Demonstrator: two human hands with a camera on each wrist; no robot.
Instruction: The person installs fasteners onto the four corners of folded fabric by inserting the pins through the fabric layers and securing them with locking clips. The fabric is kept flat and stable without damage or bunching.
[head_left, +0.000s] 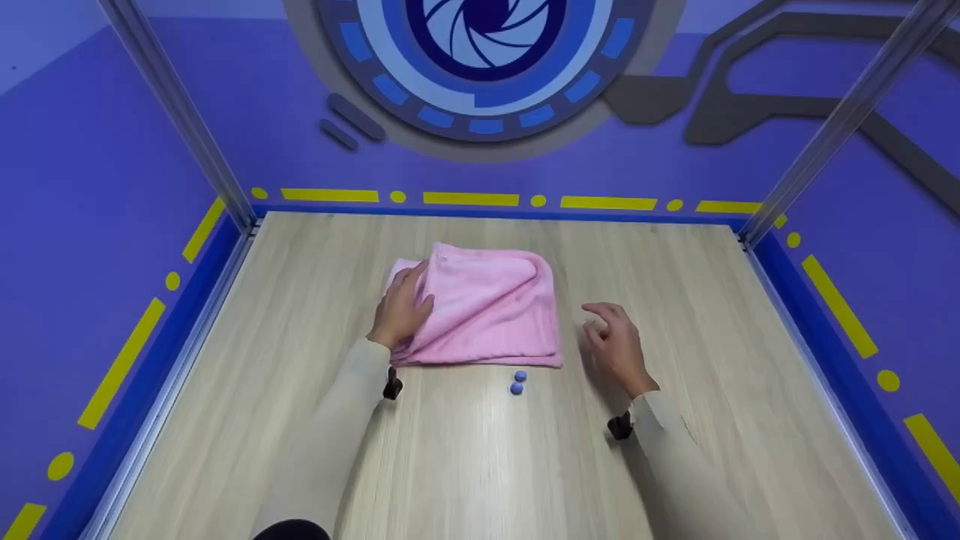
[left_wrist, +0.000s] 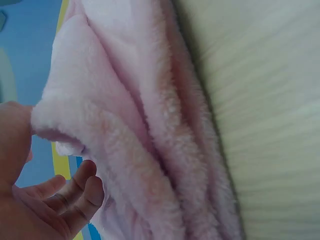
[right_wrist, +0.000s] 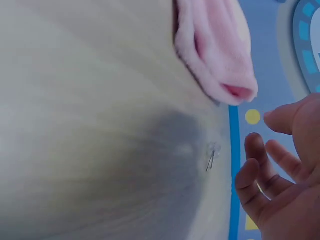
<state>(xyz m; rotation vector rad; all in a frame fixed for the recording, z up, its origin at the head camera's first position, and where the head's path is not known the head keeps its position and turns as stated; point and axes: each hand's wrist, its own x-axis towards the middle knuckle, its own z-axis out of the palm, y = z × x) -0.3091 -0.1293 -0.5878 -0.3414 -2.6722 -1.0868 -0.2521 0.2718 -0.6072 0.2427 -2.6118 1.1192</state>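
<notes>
A pink fleecy cloth [head_left: 487, 307] lies folded on the table, with a loose diagonal crease across its top layer. At its left edge is my left hand [head_left: 402, 309], fingers extended along the fabric. In the left wrist view, the thumb of the left hand [left_wrist: 35, 200] meets a raised fold of the cloth [left_wrist: 125, 120], and the loosely bent fingers are spread apart from it. To the right of the cloth, my right hand [head_left: 616, 346] hovers over the table with relaxed, half-bent fingers and holds nothing. Two small blue balls [head_left: 518, 382] sit by the cloth's front edge.
The wooden table [head_left: 450, 465] is bounded by blue walls [head_left: 75, 187] at the back and both sides, with metal posts [head_left: 840, 127] at the rear corners. A tiny clear piece with thin dark prongs [right_wrist: 212, 152] shows on the table in the right wrist view.
</notes>
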